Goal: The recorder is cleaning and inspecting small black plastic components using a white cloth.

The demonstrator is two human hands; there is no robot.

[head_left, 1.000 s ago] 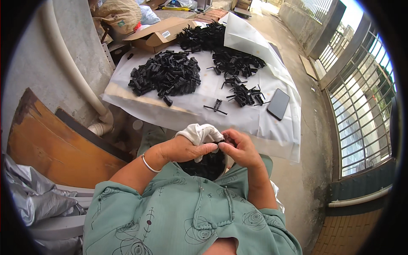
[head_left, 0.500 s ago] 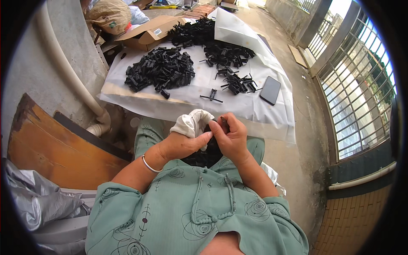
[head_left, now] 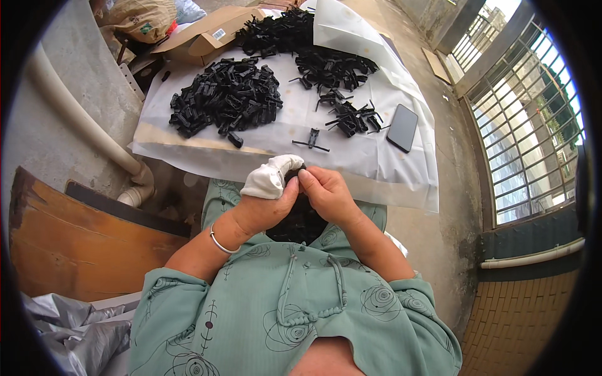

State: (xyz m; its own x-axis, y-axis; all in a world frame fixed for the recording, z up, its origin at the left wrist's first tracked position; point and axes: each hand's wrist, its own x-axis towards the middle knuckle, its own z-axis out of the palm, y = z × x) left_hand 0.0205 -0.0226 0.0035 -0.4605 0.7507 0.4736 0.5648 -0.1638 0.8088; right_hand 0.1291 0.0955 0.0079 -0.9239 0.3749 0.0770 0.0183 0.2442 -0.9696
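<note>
Here the fingertips of both hands meet over the lap, pinched together on a small black plastic part (head_left: 300, 170) — mostly hidden between them, so its shape is hard to make out. The left hand (head_left: 266, 203) wears a white cloth wrap (head_left: 269, 177) over its fingers and a thin bangle (head_left: 221, 242) at the wrist; the right hand (head_left: 326, 194) is bare. A dark heap lies in the lap below, half covered by the hands. Beyond, a white sheet (head_left: 351, 156) on the low table carries piles of black parts (head_left: 227, 103), a lone piece (head_left: 311, 139) and a dark phone (head_left: 402, 128). A cardboard box (head_left: 207, 37) is cut off at the top; concrete floor and a barred window (head_left: 533, 125) lie to the right.
</note>
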